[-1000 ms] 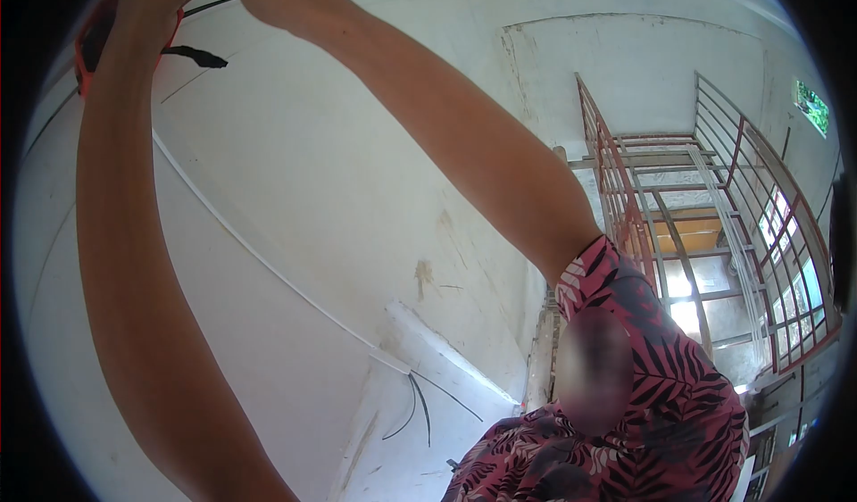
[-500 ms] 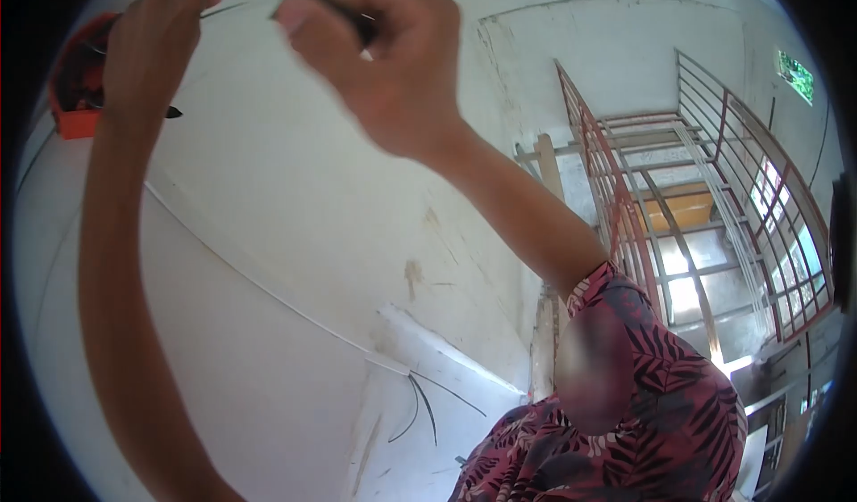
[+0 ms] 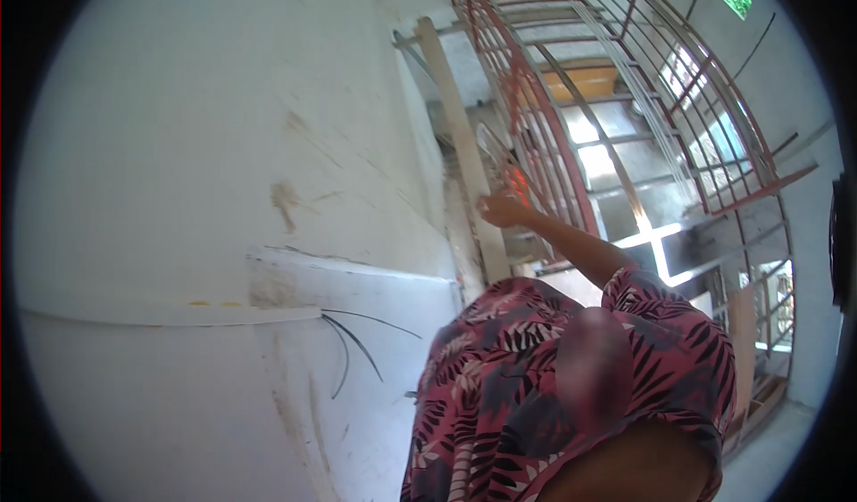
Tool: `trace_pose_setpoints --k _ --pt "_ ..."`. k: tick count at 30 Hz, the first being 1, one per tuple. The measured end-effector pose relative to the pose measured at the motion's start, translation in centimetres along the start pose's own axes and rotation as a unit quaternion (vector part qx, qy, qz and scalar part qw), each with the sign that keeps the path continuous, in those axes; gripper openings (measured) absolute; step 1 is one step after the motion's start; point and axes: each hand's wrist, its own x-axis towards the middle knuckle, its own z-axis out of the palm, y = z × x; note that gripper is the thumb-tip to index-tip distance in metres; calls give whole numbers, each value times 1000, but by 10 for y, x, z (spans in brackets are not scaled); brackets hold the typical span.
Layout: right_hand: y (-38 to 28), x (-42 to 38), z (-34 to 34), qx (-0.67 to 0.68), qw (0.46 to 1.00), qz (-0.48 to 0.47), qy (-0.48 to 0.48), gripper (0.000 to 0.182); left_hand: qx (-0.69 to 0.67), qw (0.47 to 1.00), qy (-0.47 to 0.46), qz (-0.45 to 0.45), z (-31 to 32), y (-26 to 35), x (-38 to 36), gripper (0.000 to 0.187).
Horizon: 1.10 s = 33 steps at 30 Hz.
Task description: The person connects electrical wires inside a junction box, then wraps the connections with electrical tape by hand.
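My right hand (image 3: pixel 504 210) is down beside an upright wooden plank (image 3: pixel 464 136), its fingers curled right at the plank's edge. Whatever lies inside those fingers is hidden; I cannot tell what it is. Just behind the hand, an orange object (image 3: pixel 517 181) shows near the red metal railing (image 3: pixel 528 100). Of my left arm, only the upper part (image 3: pixel 638 462) shows at the bottom, below the patterned shirt (image 3: pixel 500 377); the left hand is out of the frame.
A pale wall (image 3: pixel 196 145) with brown smears fills the left side. Along it runs a white cable trunking (image 3: pixel 178 315), with several loose dark wires (image 3: pixel 357 341) sticking out of its end. Railings and metal bars stand at the right, with a yellow panel (image 3: pixel 580 81) beyond them.
The view has swung toward the railing. My right hand has gone from high at the wall, holding a dark object, down beside the plank. My left hand and the red-orange box have left the view.
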Motion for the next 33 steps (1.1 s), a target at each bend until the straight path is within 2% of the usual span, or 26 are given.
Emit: trace_pose_setpoints --k 1,2,4,5,7,8,10,11,13,14,16,17,19,20,21,23,24,25,26,27,29,30,31,32,33 --pt "56 -4 69 -188 978 -77 -43 27 -25 1000 1 -7 1 15 4 21" --pt "49 -41 90 138 963 209 -94 24 -48 999 1 -11 2 29 8 21" --pt "1 -114 61 195 881 334 -274 28 -86 996 2 -17 3 54 17 21" --pt "7 -130 86 226 866 328 -303 33 -102 995 3 -22 2 64 21 21" --pt "28 -140 148 429 838 234 -241 37 -139 990 2 -30 3 85 29 21" --pt "27 -142 150 430 836 238 -245 37 -153 988 1 -32 3 94 33 21" --pt "12 -124 149 377 914 121 -87 32 -175 984 -1 -34 4 106 40 21" --pt "10 -117 147 379 913 120 -87 32 -184 982 -1 -34 3 112 44 21" --pt "7 -108 142 428 875 163 -158 34 -204 979 -3 -32 2 124 51 21" --pt "8 -107 148 430 874 163 -154 34 -214 976 -2 -32 1 128 55 21" --pt "8 -105 161 329 925 173 -72 30 -233 972 -2 -31 -1 138 58 21" --pt "13 -104 174 328 926 173 -69 30 -243 969 -1 -32 -3 142 60 21" --pt "23 -104 199 318 942 99 45 26 -267 963 -3 -36 -5 151 63 21" --pt "23 -106 202 403 896 184 -21 21 -281 959 -3 -39 -7 156 64 21" --pt "28 -105 202 403 896 184 -20 21 -299 953 -4 -40 -8 163 65 20" --pt "35 -102 197 322 944 24 -67 24 -343 938 -7 -45 -12 178 66 20" --pt "33 -104 194 323 944 26 -64 24 -366 929 -7 -49 -14 187 66 20" --pt "15 -108 166 442 881 142 -91 21 -391 919 -8 -53 -17 197 66 20" --pt "6 -113 151 548 789 252 -114 19 -422 905 -11 -59 -20 207 64 20" --pt "-3 -118 135 550 788 255 -110 19 -467 881 -19 -72 -23 222 62 20" --pt "-8 -126 126 612 745 247 -95 16 -560 822 -43 -97 -28 257 53 20" --pt "-7 -129 126 615 742 250 -90 16 -613 775 -81 -128 -34 280 45 21" --pt "-4 -132 128 649 710 245 -123 9 -682 715 -94 -124 -31 304 33 20" --pt "-2 -136 131 682 674 238 -154 6 -743 640 -120 -153 -31 330 19 21" --pt "0 -141 132 687 669 241 -147 6 -799 547 -170 -183 -36 355 5 21"
